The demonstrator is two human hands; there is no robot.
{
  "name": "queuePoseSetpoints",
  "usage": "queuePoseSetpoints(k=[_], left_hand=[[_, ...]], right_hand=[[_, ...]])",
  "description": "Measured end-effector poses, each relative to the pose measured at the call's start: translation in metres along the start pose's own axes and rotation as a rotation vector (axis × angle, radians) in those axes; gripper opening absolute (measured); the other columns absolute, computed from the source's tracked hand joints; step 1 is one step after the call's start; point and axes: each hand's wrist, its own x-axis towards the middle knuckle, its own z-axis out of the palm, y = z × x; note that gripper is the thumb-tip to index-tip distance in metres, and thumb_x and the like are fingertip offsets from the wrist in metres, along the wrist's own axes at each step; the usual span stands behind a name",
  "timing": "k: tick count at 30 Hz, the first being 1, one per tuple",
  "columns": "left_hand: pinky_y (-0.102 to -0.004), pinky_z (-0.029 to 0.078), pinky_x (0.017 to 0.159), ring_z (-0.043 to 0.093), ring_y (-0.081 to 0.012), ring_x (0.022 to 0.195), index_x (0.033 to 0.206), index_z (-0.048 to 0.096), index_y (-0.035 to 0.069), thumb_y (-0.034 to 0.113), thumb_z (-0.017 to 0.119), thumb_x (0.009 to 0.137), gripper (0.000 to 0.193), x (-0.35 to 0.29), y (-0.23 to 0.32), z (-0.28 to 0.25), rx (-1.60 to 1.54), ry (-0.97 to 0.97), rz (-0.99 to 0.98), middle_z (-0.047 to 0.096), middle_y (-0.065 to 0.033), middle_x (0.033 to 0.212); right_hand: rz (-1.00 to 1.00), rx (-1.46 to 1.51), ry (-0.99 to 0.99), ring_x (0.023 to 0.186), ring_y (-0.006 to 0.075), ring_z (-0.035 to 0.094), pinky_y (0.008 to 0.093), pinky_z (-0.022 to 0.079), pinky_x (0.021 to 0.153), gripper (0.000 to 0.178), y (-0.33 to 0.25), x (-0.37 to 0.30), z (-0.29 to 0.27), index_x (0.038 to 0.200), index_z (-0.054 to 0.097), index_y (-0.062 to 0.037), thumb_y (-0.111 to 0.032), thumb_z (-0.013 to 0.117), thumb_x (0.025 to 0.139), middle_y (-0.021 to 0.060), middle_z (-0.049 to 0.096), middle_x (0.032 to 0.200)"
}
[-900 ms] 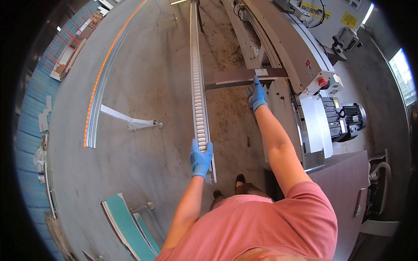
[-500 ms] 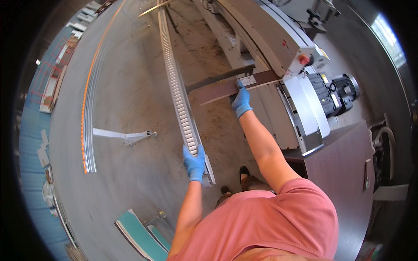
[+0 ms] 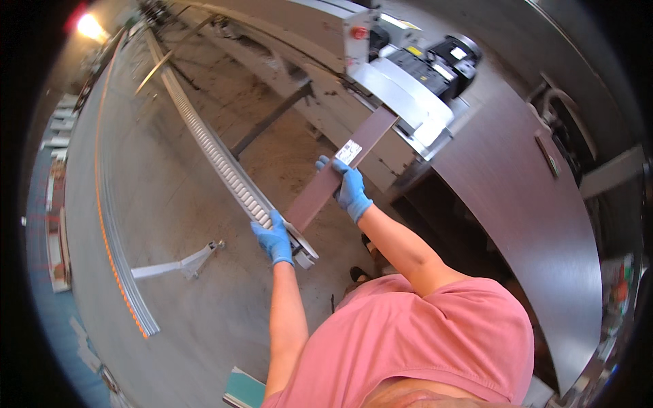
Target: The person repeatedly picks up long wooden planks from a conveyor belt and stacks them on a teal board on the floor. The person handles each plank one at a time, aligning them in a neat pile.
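Pink shirt (image 3: 408,340) fills the nearest stretch, with a corner of a teal-topped panel (image 3: 245,389) to its left and a broad, glossy dark brown panel (image 3: 530,211) to its right. Both hands wear blue gloves. The left hand (image 3: 273,239) lies over the near end of a narrow roller track (image 3: 224,164), fingers slightly parted; whether it grips the track or only rests there, I cannot tell. The right hand (image 3: 350,190) clasps a long brown board (image 3: 325,185) about its middle, one digit on top beside a white label (image 3: 349,151) and other fingertips showing past the far edge. The board slants, its lower end close by the track's near end, its upper end by a machine's silver guard (image 3: 401,85). On the left, a white leg (image 3: 177,267) juts from an orange-edged rail (image 3: 109,238). Past the board stand a black motor (image 3: 456,58) and a red button (image 3: 359,32). Farther off, a yellowish strip (image 3: 173,54) crosses the track.
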Motion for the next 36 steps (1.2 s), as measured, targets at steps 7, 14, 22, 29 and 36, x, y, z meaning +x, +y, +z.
queuePoseSetpoints(k=[7, 14, 22, 29, 36], left_hand=[[-0.0462, 0.063, 0.091, 0.075, -0.0329, 0.11, 0.136, 0.057, -0.011, 0.037, 0.082, 0.098, 0.066, 0.015, -0.025, 0.011, -0.187, -0.031, 0.106, 0.072, -0.0272, 0.128], [-0.0467, 0.064, 0.094, 0.072, -0.0353, 0.115, 0.147, 0.049, -0.014, 0.041, 0.08, 0.099, 0.079, 0.014, -0.019, 0.01, -0.22, -0.137, 0.029, 0.065, -0.0309, 0.14], [-0.0521, 0.05, 0.11, 0.059, -0.0458, 0.131, 0.151, 0.046, -0.011, 0.047, 0.078, 0.092, 0.089, -0.038, -0.001, -0.004, 0.271, -0.018, 0.234, 0.053, -0.0334, 0.147], [-0.0675, 0.034, 0.118, 0.033, -0.0513, 0.154, 0.163, 0.041, 0.003, 0.062, 0.072, 0.09, 0.099, -0.123, 0.001, 0.027, 0.879, 0.217, 0.381, 0.034, -0.032, 0.169], [-0.0638, 0.026, 0.127, 0.024, -0.0531, 0.159, 0.166, 0.038, 0.005, 0.059, 0.074, 0.092, 0.099, -0.206, 0.009, 0.083, 0.893, 0.17, 0.485, 0.026, -0.0319, 0.174]], right_hand=[[-0.158, -0.158, 0.113, 0.123, 0.0392, 0.071, 0.0519, 0.06, 0.107, 0.056, -0.114, -0.193, -0.073, 0.15, 0.049, 0.0067, -0.003, 0.06, 0.096, 0.0272, 0.068, 0.14], [-0.764, -1.026, 0.513, 0.096, 0.0273, 0.077, 0.0399, 0.064, 0.083, 0.039, -0.277, -0.292, -0.152, 0.139, 0.061, -0.0011, -0.017, 0.068, 0.104, 0.0154, 0.077, 0.112], [-1.096, -2.419, 1.013, 0.086, 0.0336, 0.07, 0.0481, 0.057, 0.076, 0.094, -0.466, -0.353, -0.254, 0.144, 0.06, -0.0067, -0.083, 0.063, 0.089, 0.0159, 0.07, 0.096], [-0.901, -2.575, 0.885, 0.098, 0.0354, 0.069, 0.0474, 0.056, 0.087, 0.081, -0.582, -0.336, -0.362, 0.148, 0.059, -0.0111, -0.069, 0.071, 0.092, 0.016, 0.071, 0.108], [-0.827, -2.497, 0.692, 0.121, 0.038, 0.065, 0.0485, 0.05, 0.106, 0.077, -0.643, -0.305, -0.412, 0.149, 0.059, -0.0111, -0.053, 0.08, 0.089, 0.0183, 0.068, 0.133]])
